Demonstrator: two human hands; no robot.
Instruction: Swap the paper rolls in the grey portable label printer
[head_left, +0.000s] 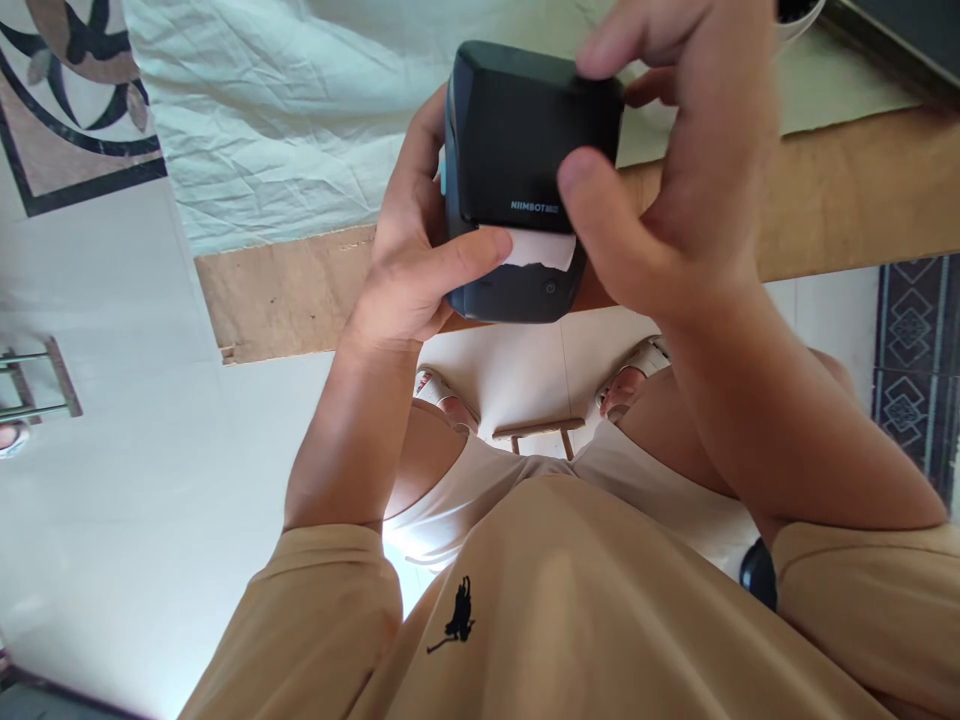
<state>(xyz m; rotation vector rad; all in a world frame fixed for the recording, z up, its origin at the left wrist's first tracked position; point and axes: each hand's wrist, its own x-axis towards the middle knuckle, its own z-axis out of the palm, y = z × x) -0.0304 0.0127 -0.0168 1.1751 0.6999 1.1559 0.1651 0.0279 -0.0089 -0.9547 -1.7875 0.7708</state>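
Note:
A black label printer (pixel 536 130) marked NIIMBOT is held up over the near edge of the table. My left hand (pixel 420 250) is closed around its left side, with the thumb lying over the front slot. From that slot sticks a short strip of white label paper (pixel 544 248), and the thumb tip rests on its left part. A power button shows below the strip. At the printer's right side is my right hand (pixel 682 160), thumb and fingers spread apart and slightly blurred. Whether its thumb and fingertips touch the casing or hover just over it, I cannot tell.
A pale green cloth (pixel 277 120) covers the table, leaving a bare wooden edge (pixel 285 300) along the front. A dark flat object (pixel 900 40) lies at the top right beside part of a round white item. Below are my legs, a small wooden stool piece (pixel 538 430) and the tiled floor.

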